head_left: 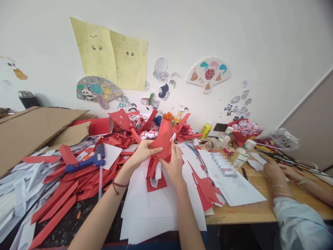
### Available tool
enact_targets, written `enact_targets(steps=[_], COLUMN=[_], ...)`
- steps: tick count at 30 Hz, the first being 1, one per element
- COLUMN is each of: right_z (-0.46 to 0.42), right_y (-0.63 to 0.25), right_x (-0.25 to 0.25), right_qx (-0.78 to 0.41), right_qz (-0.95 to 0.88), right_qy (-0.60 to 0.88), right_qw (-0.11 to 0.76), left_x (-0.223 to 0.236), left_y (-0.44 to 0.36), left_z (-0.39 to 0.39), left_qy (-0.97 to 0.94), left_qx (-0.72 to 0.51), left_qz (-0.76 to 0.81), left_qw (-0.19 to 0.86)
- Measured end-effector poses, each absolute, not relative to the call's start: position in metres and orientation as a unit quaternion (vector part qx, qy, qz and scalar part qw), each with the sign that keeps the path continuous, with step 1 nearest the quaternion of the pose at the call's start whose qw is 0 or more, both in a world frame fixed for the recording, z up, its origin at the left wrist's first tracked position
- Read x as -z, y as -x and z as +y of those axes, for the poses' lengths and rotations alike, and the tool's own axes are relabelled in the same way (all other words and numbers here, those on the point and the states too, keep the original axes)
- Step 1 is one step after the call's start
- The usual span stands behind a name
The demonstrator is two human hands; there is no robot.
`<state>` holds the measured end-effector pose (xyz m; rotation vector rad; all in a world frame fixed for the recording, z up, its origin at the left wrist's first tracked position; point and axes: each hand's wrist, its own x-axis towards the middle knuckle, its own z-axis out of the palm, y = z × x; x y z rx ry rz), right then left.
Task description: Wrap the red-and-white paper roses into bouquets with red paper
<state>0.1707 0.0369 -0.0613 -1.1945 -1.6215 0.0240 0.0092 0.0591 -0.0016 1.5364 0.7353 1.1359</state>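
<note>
Between my two hands is a red paper wrapper (165,133), gathered at its lower part around a rolled white paper stem (157,172). My left hand (143,152) pinches the wrapper's left side between thumb and fingers. From the right, my right hand (173,161) grips it, thumb near the gathered part. What the wrapper encloses is hidden from me. Below lie a small red paper piece (159,184) and a stack of white sheets (140,211). A blue glue gun (87,163) rests on red paper strips (56,201) to the left.
Red-wrapped paper bouquets (137,121) stand by the wall. Cardboard (39,133) and white strips (19,198) cover the left. Rightward are a printed sheet (240,189), a yellow bottle (206,129), clear bottles (241,156), and another person's hands (275,173).
</note>
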Motion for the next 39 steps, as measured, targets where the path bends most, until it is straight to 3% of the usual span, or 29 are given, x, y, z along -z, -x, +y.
enact_targets(steps=[7, 11, 13, 15, 19, 23, 27, 33, 39], right_z=[0.036, 0.041, 0.043, 0.043, 0.043, 0.051, 0.061, 0.056, 0.031], right_y=[-0.174, -0.181, -0.183, -0.181, -0.169, -0.153, -0.142, -0.134, -0.134], right_x=[0.062, 0.067, 0.072, 0.077, 0.081, 0.079, 0.082, 0.079, 0.059], right_qx=[-0.191, -0.235, -0.248, -0.262, -0.298, -0.302, -0.308, -0.429, -0.45], right_qz=[-0.604, -0.572, -0.567, -0.563, -0.561, -0.577, -0.55, -0.512, -0.515], right_qy=[0.502, 0.535, 0.544, 0.553, 0.576, 0.59, 0.645, 0.492, 0.419], right_qw=[0.588, 0.576, 0.567, 0.556, 0.515, 0.477, 0.432, 0.559, 0.597], left_x=[-0.005, 0.006, 0.018, 0.033, 0.059, 0.073, 0.082, 0.096, 0.097], left_y=[-0.025, -0.008, 0.003, 0.01, 0.007, -0.003, -0.003, -0.004, -0.005], left_z=[0.058, 0.048, 0.038, 0.031, 0.034, 0.045, 0.052, 0.056, 0.052], left_qy=[-0.643, -0.668, -0.652, -0.663, -0.72, -0.715, -0.683, -0.703, -0.738], left_qx=[-0.486, -0.497, -0.417, -0.296, -0.2, -0.246, -0.301, -0.327, -0.323], left_qz=[0.294, 0.467, 0.613, 0.679, 0.643, 0.584, 0.562, 0.515, 0.494], left_qw=[0.514, 0.297, 0.156, 0.106, 0.167, 0.296, 0.357, 0.366, 0.327])
